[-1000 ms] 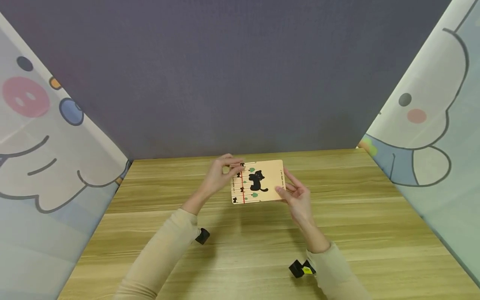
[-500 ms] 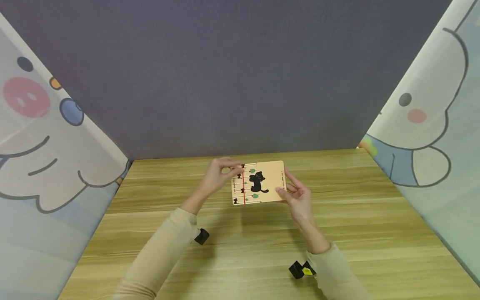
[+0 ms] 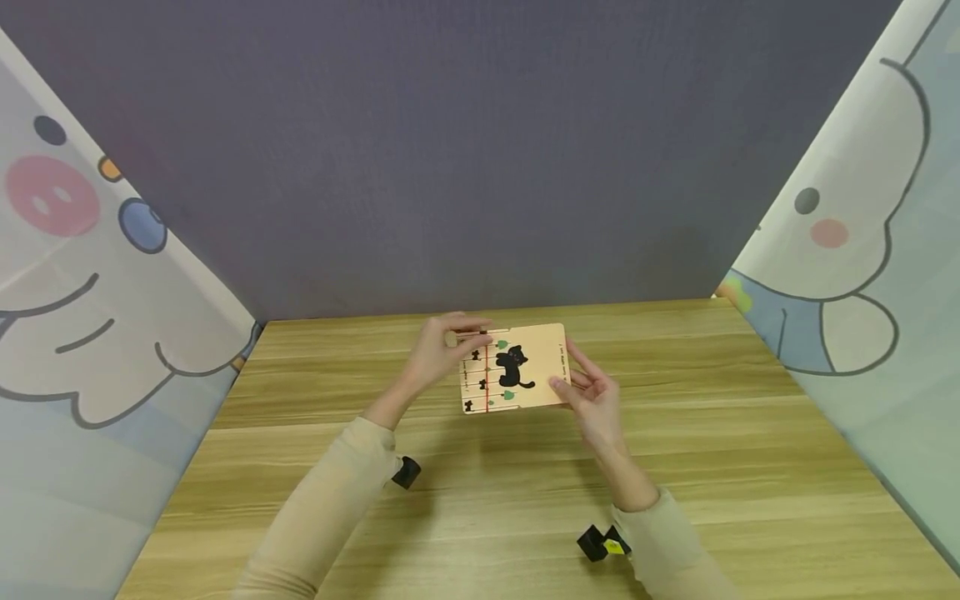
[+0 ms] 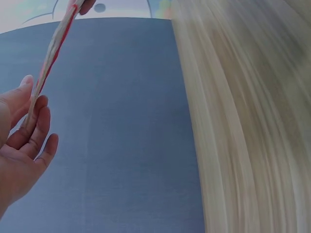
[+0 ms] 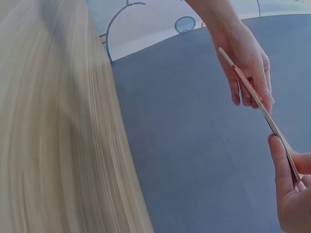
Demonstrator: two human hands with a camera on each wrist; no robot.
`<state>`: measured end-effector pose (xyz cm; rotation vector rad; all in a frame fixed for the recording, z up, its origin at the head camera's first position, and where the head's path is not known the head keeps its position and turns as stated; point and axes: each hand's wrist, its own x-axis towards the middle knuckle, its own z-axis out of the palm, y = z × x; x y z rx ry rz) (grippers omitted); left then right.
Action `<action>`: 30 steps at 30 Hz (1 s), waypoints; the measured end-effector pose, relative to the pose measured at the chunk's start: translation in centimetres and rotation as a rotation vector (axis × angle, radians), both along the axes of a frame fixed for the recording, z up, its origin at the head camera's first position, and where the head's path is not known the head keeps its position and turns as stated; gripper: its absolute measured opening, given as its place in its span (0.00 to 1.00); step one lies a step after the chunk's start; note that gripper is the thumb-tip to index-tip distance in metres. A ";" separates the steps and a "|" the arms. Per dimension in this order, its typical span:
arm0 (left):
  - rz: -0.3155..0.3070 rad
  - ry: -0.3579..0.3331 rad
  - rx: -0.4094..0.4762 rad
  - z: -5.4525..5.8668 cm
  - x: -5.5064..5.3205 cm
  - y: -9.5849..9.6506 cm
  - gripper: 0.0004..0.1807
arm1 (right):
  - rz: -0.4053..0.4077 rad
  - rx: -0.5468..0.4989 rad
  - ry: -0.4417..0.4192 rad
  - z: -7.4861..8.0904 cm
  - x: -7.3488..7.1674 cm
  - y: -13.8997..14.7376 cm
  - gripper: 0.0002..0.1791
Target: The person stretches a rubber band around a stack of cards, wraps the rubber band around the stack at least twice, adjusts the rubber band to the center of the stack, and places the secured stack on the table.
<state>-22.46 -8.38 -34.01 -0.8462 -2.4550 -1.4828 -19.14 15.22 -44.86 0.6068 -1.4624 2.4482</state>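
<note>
A thin cream notebook (image 3: 542, 354) printed with a black cat is held up above the table, its face toward the head camera. A red elastic band (image 3: 487, 392) crosses it near the left end. My left hand (image 3: 435, 350) pinches the upper left corner between thumb and fingers, partly covering the band there. The right hand (image 3: 597, 404) grips the other end, thumb on the front and fingers behind. Seen nearly edge-on in the right wrist view, the notebook (image 5: 252, 92) shows thin layers and the red band.
Below the hands lies a wood-grain table (image 3: 480, 517). A dark grey panel (image 3: 480, 167) stands along its back edge. Cartoon-printed sheets (image 3: 832, 275) flank both sides. Small black devices (image 3: 592, 543) sit at the sleeve cuffs.
Both hands keep their hold. The notebook has dropped very slightly, and my left fingertips lie a little farther right across its corner.
</note>
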 end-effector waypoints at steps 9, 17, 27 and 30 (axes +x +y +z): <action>-0.012 -0.015 -0.001 0.1 0.0 -0.2 0.11 | -0.050 0.012 -0.035 2.1 1.2 -0.5 0.33; -0.070 -0.035 0.013 -0.3 -0.2 0.3 0.12 | -0.165 0.082 -0.143 5.5 3.2 -1.8 0.33; -0.112 0.004 0.020 -0.6 -0.3 0.5 0.12 | -0.159 0.101 -0.225 6.0 3.3 -2.3 0.33; -0.088 0.078 -0.010 -0.4 -0.3 0.5 0.11 | -0.153 0.098 -0.191 5.4 3.1 -2.2 0.33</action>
